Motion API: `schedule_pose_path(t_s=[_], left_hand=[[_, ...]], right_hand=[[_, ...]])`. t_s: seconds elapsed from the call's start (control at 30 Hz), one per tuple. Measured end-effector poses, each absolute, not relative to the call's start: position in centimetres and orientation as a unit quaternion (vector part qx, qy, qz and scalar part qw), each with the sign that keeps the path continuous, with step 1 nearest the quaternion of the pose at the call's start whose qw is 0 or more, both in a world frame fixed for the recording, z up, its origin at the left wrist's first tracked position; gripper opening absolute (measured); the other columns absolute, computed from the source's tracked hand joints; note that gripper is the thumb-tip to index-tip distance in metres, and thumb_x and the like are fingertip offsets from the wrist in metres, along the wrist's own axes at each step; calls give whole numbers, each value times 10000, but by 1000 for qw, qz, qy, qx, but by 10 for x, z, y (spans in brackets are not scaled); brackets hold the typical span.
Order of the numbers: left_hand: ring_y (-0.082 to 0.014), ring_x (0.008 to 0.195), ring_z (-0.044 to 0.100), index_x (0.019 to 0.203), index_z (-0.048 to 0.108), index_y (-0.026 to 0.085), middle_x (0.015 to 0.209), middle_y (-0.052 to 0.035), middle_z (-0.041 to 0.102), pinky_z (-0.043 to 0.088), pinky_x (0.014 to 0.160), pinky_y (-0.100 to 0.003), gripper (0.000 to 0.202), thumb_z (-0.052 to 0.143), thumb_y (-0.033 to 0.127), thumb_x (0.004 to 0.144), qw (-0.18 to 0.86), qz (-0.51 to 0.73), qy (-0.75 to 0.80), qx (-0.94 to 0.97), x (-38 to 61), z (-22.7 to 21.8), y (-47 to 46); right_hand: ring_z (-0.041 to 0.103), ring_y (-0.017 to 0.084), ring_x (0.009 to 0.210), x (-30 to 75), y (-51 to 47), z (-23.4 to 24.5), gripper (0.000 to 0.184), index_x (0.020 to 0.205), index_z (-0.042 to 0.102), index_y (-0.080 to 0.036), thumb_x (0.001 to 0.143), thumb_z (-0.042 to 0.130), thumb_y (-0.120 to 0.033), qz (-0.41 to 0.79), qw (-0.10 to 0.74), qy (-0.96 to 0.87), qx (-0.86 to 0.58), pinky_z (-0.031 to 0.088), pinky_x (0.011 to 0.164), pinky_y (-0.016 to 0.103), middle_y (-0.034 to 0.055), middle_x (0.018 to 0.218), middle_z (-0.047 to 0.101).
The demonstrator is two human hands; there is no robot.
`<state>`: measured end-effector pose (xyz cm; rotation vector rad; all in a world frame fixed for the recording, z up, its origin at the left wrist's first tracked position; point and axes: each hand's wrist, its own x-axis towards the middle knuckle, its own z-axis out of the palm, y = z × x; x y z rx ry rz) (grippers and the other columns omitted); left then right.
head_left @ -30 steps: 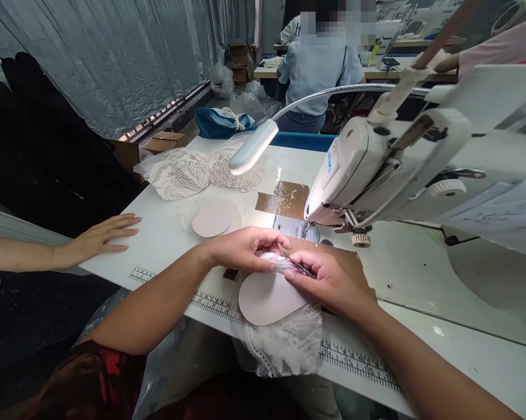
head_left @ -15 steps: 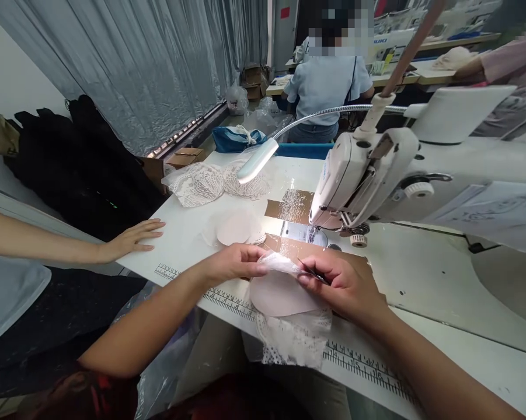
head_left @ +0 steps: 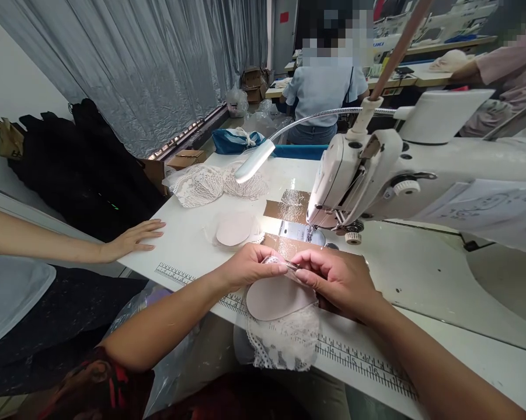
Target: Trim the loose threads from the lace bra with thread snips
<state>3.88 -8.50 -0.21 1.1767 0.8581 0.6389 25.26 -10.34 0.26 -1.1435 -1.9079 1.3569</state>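
Note:
My left hand pinches the top edge of a pale pink oval pad with white lace hanging from it over the table's front edge. My right hand is closed just to the right, fingertips meeting the left ones, gripping a thin dark metal tool whose tip touches the lace at the pad's top. Both hands rest in front of the white sewing machine, just short of its needle area.
A second pink pad and a lace pile lie further back on the white table. A flexible lamp hangs over them. Another person's hand lies flat at the table's left edge. Other workers sit behind.
My two hands have drawn together over the pad's top edge; half a second ago the left held the lace lifted and apart from the right. The view has shifted slightly.

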Motion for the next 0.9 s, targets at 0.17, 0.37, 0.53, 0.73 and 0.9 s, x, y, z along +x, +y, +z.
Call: schedule_pose_path(t_s=[0.17, 0.37, 0.53, 0.73, 0.9], left_hand=[[-64, 599, 446, 706, 635, 88, 615, 17, 509, 333, 591, -193, 331, 776, 384, 659, 696, 282, 391, 533, 46, -6, -84], [-66, 542, 389, 715, 619, 106, 583, 26, 456, 277, 520, -205, 371, 646, 472, 773, 607, 232, 390, 652, 36, 13, -89], [-127, 666, 535, 836, 692, 150, 761, -38, 635, 380, 621, -246, 323, 568, 449, 830, 240, 279, 492, 789, 2, 43, -64], [-286, 1141, 484, 1189, 590, 175, 1262, -114, 537, 402, 871, -311, 622, 733, 392, 623, 251, 184, 544, 779, -10, 28, 1], [-193, 677, 581, 826, 667, 129, 735, -55, 620, 409, 577, -257, 308, 648, 399, 680, 392, 135, 530, 740, 2, 14, 4]], right_hand=[[583, 161, 779, 244, -105, 6, 223, 923, 648, -209, 900, 526, -394, 456, 303, -734, -402, 456, 671, 263, 25, 865, 649], [610, 178, 789, 249, -105, 1, 235, 894, 642, -212, 898, 505, -403, 372, 339, -728, -465, 478, 683, 277, 27, 856, 663], [635, 221, 837, 245, -113, -1, 314, 1116, 586, -220, 850, 576, -388, 176, 344, -795, -468, 500, 685, 309, 75, 1024, 664], [629, 168, 803, 214, -125, -3, 357, 1081, 622, -264, 866, 386, -104, 128, 165, -938, -277, 467, 649, 259, 58, 1212, 607], [527, 168, 615, 233, -114, -3, 99, 762, 598, -196, 779, 503, -173, 180, 91, -930, -307, 364, 561, 269, 42, 713, 619]])
